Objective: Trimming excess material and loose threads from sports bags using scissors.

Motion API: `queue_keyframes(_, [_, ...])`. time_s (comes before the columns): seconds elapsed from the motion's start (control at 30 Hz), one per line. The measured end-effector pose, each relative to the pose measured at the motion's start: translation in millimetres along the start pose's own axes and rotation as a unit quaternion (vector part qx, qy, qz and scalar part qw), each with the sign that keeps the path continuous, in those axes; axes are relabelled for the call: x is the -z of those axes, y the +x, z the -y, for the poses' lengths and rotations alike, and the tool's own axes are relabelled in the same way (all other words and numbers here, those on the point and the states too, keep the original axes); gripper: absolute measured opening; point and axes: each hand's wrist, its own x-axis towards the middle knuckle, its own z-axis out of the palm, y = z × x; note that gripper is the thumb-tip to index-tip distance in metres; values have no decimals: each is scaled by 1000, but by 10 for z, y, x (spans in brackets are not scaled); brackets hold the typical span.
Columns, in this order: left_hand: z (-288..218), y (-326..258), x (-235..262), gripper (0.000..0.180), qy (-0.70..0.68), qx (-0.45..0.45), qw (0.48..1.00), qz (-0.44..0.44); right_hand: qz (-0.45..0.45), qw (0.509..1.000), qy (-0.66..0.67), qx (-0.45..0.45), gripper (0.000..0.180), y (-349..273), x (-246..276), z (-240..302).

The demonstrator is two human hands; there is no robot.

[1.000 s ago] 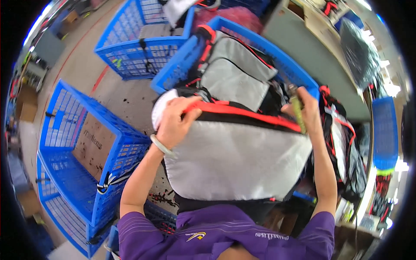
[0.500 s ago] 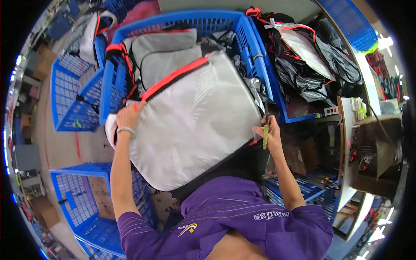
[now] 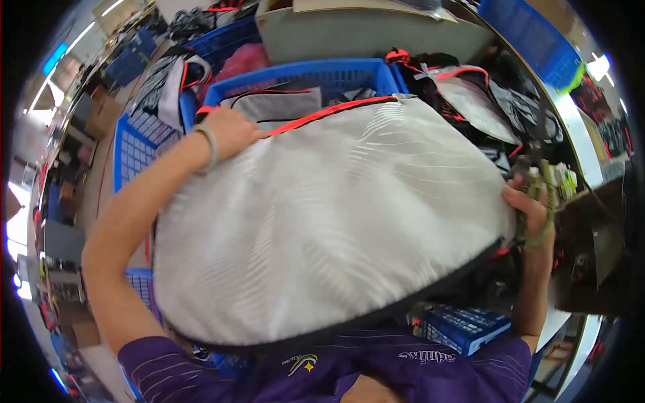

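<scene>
Rounded grey ribbed-fabric bag [image 3: 322, 221], red-zippered, over slatted blue plastic crate [image 3: 316, 72]

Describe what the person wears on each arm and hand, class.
Both forearms are bare, with short purple sleeves marked by thin pale stripes. The left hand has a light band at its wrist. The right hand wears no glove; its wrist shows nothing.

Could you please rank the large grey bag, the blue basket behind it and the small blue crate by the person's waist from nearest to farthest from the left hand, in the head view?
From the left hand:
1. Large grey bag, gripped at its top edge.
2. Blue basket, just behind.
3. Small blue crate, low on the right.
</scene>
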Motion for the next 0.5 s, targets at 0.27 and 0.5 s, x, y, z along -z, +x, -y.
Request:
queue_keyframes(0.27, [-2080,119,580,39,-514,-145,821,-200,7,991,43,-128,29,528,178,-1614])
queue_keyframes(0.5, [-2529,414,127,22,-556,64,770,-306,-25,995,50,-84,27,529,85,-1580])
